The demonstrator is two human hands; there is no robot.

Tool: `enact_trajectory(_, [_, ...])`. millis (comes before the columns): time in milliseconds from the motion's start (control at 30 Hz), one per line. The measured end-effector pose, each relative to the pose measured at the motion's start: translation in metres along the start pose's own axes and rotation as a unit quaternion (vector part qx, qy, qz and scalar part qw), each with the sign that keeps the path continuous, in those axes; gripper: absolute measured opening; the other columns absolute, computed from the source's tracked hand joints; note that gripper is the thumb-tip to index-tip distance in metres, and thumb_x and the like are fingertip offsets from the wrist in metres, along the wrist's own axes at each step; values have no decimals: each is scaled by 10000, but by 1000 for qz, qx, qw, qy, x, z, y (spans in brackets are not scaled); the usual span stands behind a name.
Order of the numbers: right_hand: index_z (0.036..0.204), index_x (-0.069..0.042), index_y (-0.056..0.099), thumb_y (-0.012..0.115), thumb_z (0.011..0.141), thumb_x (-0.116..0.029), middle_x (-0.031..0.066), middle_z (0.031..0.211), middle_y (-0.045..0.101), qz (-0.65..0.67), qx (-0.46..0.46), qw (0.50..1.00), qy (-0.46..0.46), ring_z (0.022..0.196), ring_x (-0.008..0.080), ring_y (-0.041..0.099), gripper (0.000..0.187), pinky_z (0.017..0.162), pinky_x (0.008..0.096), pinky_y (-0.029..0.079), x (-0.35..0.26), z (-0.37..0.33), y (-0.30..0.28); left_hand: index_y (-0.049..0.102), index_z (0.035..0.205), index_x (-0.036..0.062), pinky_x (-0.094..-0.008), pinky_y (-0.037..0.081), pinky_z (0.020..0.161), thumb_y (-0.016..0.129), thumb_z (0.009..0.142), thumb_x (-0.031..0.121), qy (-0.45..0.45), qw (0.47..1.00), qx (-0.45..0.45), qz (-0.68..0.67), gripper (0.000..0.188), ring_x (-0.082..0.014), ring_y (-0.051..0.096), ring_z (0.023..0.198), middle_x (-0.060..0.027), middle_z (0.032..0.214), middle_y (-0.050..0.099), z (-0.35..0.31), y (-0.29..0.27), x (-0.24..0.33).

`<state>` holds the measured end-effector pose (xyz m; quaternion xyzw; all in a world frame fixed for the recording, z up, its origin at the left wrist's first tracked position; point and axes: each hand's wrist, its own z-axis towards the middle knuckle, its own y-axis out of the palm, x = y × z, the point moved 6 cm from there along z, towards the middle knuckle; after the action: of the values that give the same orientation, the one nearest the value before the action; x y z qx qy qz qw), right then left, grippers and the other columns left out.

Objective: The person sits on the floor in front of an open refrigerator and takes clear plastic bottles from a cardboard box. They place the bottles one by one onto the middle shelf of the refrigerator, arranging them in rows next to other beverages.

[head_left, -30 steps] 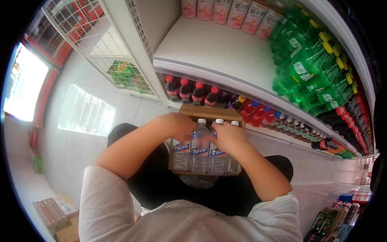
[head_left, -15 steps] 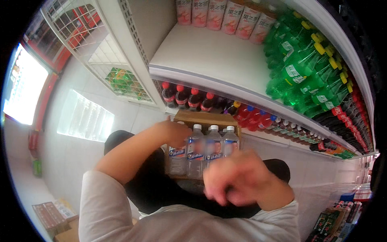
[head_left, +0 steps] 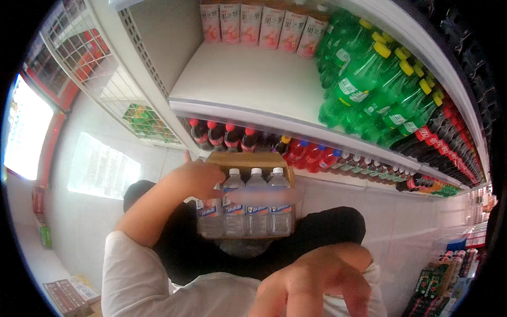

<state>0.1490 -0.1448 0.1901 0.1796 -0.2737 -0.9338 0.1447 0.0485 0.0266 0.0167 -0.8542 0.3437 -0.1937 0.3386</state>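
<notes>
Bottles (head_left: 257, 225) sat in the box (head_left: 245, 158) forward-left of the right hand (head_left: 311, 280), necks toward the shelf (head_left: 248, 79), left hand (head_left: 198, 175) nearer at the far-left corner, grip unclear, right apart, fingers spread.

What I see from here is a loose, off-white short-sleeved cloth shirt (head_left: 211, 296), shading toward pale grey across the chest, its left sleeve (head_left: 129, 264) softly creased and ending in a plain hem. The right sleeve (head_left: 374, 285), partly hidden, is equally pale. Below come plain black trousers (head_left: 177, 248), rounded at the knees (head_left: 340, 224). The left hand (head_left: 198, 177), right hand (head_left: 317, 282) and forearms (head_left: 153, 211) are bare.
</notes>
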Motion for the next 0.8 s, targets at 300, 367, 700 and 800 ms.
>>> enact_trajectory(300, [1269,73,601,733,928,-394,182,1179,685,11,-14,1000,7,769,252,588,593,656,374,481,-7,-20,10,733,952,68,-509,547,795,622,947,426,-33,994,99,-43,375,-439,681,891,-211,845,694,18,-1,-31])
enact_trajectory(367, [1275,70,602,728,933,-375,186,1173,686,-1,-17,1000,3,775,266,597,575,654,384,485,-6,-23,12,723,895,65,-521,541,763,629,939,397,9,987,143,-74,348,-445,675,838,-210,798,682,21,3,-38])
enact_trajectory(700, [1257,58,647,731,933,-322,190,968,678,-70,-16,997,-8,732,275,608,506,606,382,484,-13,-16,9,618,767,62,-436,511,619,753,737,155,84,898,397,-169,166,-383,652,684,-159,698,637,-95,-50,-3])
enact_trajectory(800, [1262,54,652,737,926,-307,184,935,665,-83,-4,997,-4,710,265,604,500,581,364,476,-16,-10,7,598,784,50,-388,512,577,745,762,131,122,816,541,-162,169,-345,651,648,-134,676,614,-129,-85,-5])
